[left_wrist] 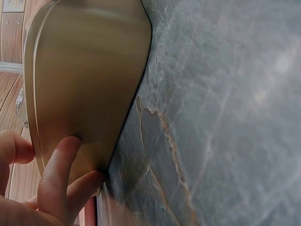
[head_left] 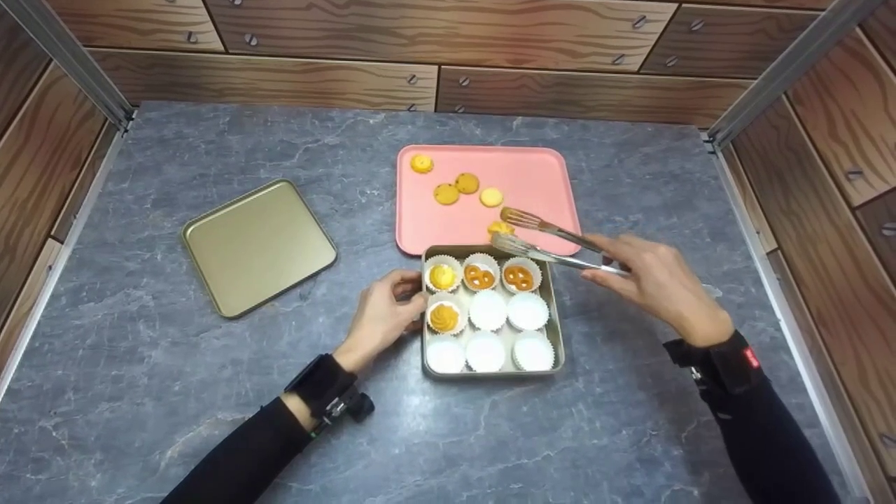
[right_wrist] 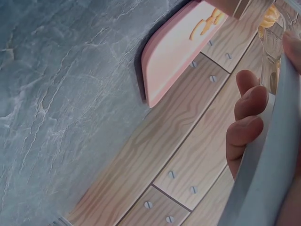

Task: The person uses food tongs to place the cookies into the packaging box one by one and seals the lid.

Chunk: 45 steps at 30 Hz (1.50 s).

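The right hand [head_left: 661, 287] grips metal tongs [head_left: 560, 257] above the pink tray's near right edge. Between the tong tips is a yellow swirled cookie [head_left: 500, 229], which also shows in the right wrist view as a yellow cookie [right_wrist: 269, 17]. Fingers of the left hand [head_left: 381, 311] touch the outer left side of a gold square tin [head_left: 490, 375]; the left wrist view shows fingertips against its wall [left_wrist: 84, 94]. White paper cups fill the tin. Its back row holds a yellow cookie [head_left: 442, 276] and two pretzels [head_left: 479, 277]; a piped swirl cookie [head_left: 444, 318] sits in the middle row's left cup.
Behind the tin lies a pink tray [head_left: 535, 168] with several cookies on it, among them two brown round ones [head_left: 456, 189]. A gold lid [head_left: 259, 248] lies at the left on the grey marbled table [head_left: 175, 392]. Wood-patterned walls [head_left: 336, 84] enclose the table.
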Available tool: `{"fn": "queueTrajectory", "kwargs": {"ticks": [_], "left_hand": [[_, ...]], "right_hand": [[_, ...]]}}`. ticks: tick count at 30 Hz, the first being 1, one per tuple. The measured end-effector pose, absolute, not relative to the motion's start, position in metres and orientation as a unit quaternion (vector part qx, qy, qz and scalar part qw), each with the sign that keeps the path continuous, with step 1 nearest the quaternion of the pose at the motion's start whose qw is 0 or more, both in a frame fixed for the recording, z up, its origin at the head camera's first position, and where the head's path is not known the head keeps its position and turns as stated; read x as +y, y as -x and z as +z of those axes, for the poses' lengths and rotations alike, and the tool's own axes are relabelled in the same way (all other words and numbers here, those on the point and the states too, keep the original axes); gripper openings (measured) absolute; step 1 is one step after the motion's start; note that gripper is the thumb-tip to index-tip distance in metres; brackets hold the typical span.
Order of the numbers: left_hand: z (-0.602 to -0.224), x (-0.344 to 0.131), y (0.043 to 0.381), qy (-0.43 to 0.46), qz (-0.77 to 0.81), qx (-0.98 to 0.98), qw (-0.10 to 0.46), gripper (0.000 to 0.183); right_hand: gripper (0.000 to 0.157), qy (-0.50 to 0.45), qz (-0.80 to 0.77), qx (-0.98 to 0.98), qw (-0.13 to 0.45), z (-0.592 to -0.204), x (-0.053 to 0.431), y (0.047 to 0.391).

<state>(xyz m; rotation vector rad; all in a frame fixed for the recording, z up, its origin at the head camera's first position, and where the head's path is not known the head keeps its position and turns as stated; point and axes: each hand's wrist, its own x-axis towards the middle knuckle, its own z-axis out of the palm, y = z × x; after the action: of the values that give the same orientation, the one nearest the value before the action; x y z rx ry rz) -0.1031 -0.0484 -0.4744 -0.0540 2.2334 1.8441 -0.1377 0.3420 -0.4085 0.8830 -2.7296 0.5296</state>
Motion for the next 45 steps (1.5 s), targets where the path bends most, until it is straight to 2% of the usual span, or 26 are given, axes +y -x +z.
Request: {"fn": "queueTrajectory", "kwargs": {"ticks": [15, 20, 32, 45], "left_hand": [[-0.471, -0.047, 0.107, 0.019, 0.625, 0.769, 0.13, 0.043], [-0.472, -0.048, 0.108, 0.02, 0.63, 0.765, 0.131, 0.043], [-0.475, -0.049, 0.104, 0.028, 0.634, 0.76, 0.138, 0.044], [-0.475, -0.049, 0.103, 0.031, 0.635, 0.759, 0.141, 0.045]], "right_hand": [[0.062, -0.354, 0.159, -0.916, 0.096, -0.404, 0.346, 0.099], [0.06, -0.378, 0.134, -0.91, 0.107, -0.405, 0.343, 0.093], [0.056, -0.398, 0.075, -0.91, 0.093, -0.404, 0.329, 0.087], [0.059, -0.392, 0.074, -0.914, 0.078, -0.41, 0.323, 0.088]]}}
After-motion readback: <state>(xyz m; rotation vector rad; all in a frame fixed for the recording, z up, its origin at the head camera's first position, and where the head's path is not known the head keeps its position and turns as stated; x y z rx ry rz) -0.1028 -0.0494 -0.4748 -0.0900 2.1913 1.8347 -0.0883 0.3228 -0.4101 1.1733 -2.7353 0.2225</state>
